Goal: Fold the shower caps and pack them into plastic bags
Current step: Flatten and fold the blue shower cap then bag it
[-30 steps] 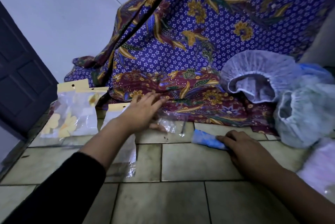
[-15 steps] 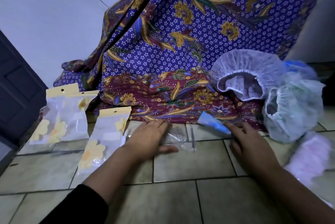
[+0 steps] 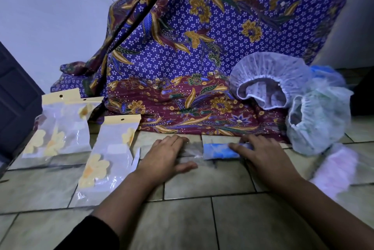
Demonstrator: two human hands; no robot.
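Observation:
A folded blue shower cap [image 3: 217, 150] lies on the tiled floor with its left end at the mouth of a clear plastic bag [image 3: 192, 151]. My left hand [image 3: 165, 155] presses flat on that bag, fingers straight. My right hand [image 3: 265, 153] holds the right end of the folded cap, fingers over it. A white unfolded cap [image 3: 267, 79] rests on the patterned cloth, a pale green one [image 3: 317, 120] stands to its right, and a pink one [image 3: 336, 166] lies at the far right.
Two flower-printed plastic bags with yellow headers [image 3: 113, 152] [image 3: 58, 128] lie on the floor at left. A purple and maroon batik cloth [image 3: 182, 57] hangs behind. A dark door [image 3: 14, 103] stands at far left. The tiled floor [image 3: 202, 219] stretches in front.
The right hand brought the folded blue cap down to the bag's mouth. The left hand slid the clear bag nearer and now presses it flat.

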